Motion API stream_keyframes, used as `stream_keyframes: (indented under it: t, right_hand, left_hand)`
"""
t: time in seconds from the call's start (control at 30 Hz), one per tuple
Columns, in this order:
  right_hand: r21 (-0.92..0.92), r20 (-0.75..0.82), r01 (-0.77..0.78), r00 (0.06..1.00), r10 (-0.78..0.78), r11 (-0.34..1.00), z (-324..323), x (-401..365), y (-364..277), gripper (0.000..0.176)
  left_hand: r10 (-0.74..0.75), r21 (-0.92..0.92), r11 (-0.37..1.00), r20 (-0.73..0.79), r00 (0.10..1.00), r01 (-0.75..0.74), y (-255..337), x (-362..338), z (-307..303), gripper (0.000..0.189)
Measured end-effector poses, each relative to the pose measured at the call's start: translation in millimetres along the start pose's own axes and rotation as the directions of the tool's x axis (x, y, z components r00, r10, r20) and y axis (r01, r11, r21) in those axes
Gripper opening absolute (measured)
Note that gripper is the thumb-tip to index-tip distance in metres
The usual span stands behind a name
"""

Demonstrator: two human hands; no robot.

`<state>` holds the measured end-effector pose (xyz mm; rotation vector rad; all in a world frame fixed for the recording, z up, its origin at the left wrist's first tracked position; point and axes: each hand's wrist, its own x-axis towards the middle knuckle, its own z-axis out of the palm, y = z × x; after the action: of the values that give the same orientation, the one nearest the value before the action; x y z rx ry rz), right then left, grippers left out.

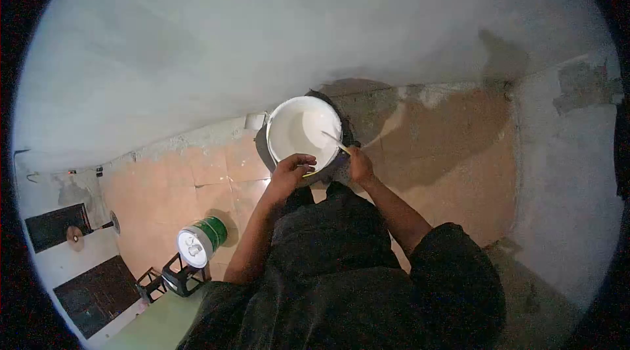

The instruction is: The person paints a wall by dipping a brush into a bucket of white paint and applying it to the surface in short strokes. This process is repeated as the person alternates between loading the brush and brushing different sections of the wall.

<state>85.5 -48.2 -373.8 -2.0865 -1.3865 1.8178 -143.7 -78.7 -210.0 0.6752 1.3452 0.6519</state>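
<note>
A white bucket (278, 128) with pale, creamy material inside stands in front of me, a dark ring-shaped support showing around its base. My left hand (293, 174) is at the bucket's near rim, its fingers bent over the edge, and a thin yellow strip shows beneath them. Gripped in my right hand (360, 165), just right of the rim, is a thin pale stick-like tool (336, 142). It slants up and left over the bucket's mouth, its far end above the pale material.
A grey-white wall (262, 28) rises just beyond the bucket. Orange floor tiles (216, 166) lie below. To the left are a green-and-white pail (213, 232) and a black stool-like frame (184, 278). Another wall (564, 173) stands at right.
</note>
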Motion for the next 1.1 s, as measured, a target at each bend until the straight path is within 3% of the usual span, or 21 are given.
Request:
stream_keyframes:
  t: [0.03,0.07,0.1,0.17,0.2,0.27,0.4,0.47,0.5,0.53,0.6,0.63,0.67,0.73,0.8,0.87,0.93,0.97,1.0,1.1]
  right_hand:
    - [-0.216,-0.085,0.233,0.963,-0.256,0.948,12,14,26,0.038]
    - [-0.434,-0.11,0.416,0.856,-0.506,0.799,19,22,41,0.043]
    - [-0.435,-0.109,0.419,0.855,-0.508,0.797,16,17,34,0.043]
    - [-0.194,-0.125,0.209,0.964,-0.236,0.958,10,3,15,0.043]
    - [-0.195,-0.124,0.212,0.963,-0.238,0.958,10,6,16,0.043]
    - [-0.327,-0.075,0.35,0.916,-0.394,0.878,11,12,17,0.028]
    - [-0.439,-0.074,0.477,0.826,-0.559,0.762,15,35,44,0.02]
    - [-0.162,-0.008,0.233,0.971,-0.237,0.959,6,27,24,0.021]
    - [-0.166,-0.098,0.32,0.936,-0.339,0.933,20,61,53,0.022]
    - [-0.167,-0.095,0.327,0.934,-0.346,0.93,17,59,46,0.022]
    - [0.191,0.044,0.161,0.984,-0.173,0.968,10,59,36,0.022]
    - [0.469,0.165,0.174,0.946,-0.279,0.866,2,55,40,0.022]
    - [0.467,0.163,0.184,0.943,-0.289,0.865,3,54,40,0.022]
    - [0.736,0.271,-0.02,0.925,-0.267,0.677,-2,41,20,0.03]
    - [0.751,0.332,-0.032,0.882,-0.334,0.659,-7,26,-7,0.031]
    - [0.824,0.27,0.03,0.857,-0.439,0.565,-5,5,-37,0.029]
    - [0.836,0.258,0.046,0.847,-0.465,0.547,-3,-10,-61,0.03]
    - [0.848,0.221,0.091,0.835,-0.504,0.523,-2,-11,-73,0.03]
    - [0.858,0.184,0.135,0.82,-0.542,0.496,-2,-14,-86,0.03]
    - [0.836,0.157,0.222,0.779,-0.607,0.501,-4,-20,-107,0.029]
  left_hand:
    - [-0.03,-0.035,0.999,-0.008,1.0,0.03,-4,0,0,0.026]
    - [-0.029,-0.035,0.999,-0.01,1.0,0.028,-6,1,0,0.026]
    - [-0.023,-0.018,1.0,-0.017,1.0,0.023,-7,2,-1,0.026]
    - [-0.019,-0.014,1.0,-0.035,0.999,0.019,-8,-1,-4,0.026]
    - [-0.017,-0.015,1.0,-0.037,0.999,0.017,-9,-1,-4,0.026]
    - [-0.029,-0.011,1.0,-0.045,0.999,0.028,-11,-3,-6,0.025]
    - [-0.049,-0.026,0.998,-0.043,0.998,0.048,-10,-7,-8,0.025]
    - [-0.005,-0.044,0.999,-0.058,0.998,0.002,-17,-10,-8,0.025]
    - [-0.006,-0.054,0.999,-0.043,0.999,0.003,-19,-9,-8,0.025]
    - [-0.006,-0.064,0.998,-0.028,1.0,0.005,-16,-10,-7,0.024]
    - [0.014,-0.007,1.0,-0.073,0.997,-0.015,-15,-14,-5,0.024]
    - [0.004,-0.037,0.999,-0.074,0.997,-0.007,-18,-13,-5,0.024]
    - [-0.005,-0.067,0.998,-0.074,0.997,0.0,-21,-11,-5,0.024]
    - [0.016,-0.048,0.999,-0.086,0.996,-0.02,-22,-11,-4,0.023]
    - [-0.004,0.061,0.998,-0.055,0.998,0.008,-18,-11,-2,0.025]
    - [0.042,0.007,0.999,-0.016,0.999,-0.042,-30,-5,-5,0.026]
    - [0.044,0.069,0.997,0.008,0.999,-0.044,-38,-6,-9,0.026]
    - [0.049,-0.015,0.999,0.006,0.999,-0.049,-45,-2,-13,0.026]
    - [-0.036,-0.024,0.999,0.004,0.999,0.036,-33,-6,-12,0.027]
    - [-0.009,-0.046,0.999,0.002,1.0,0.009,-43,1,-10,0.027]
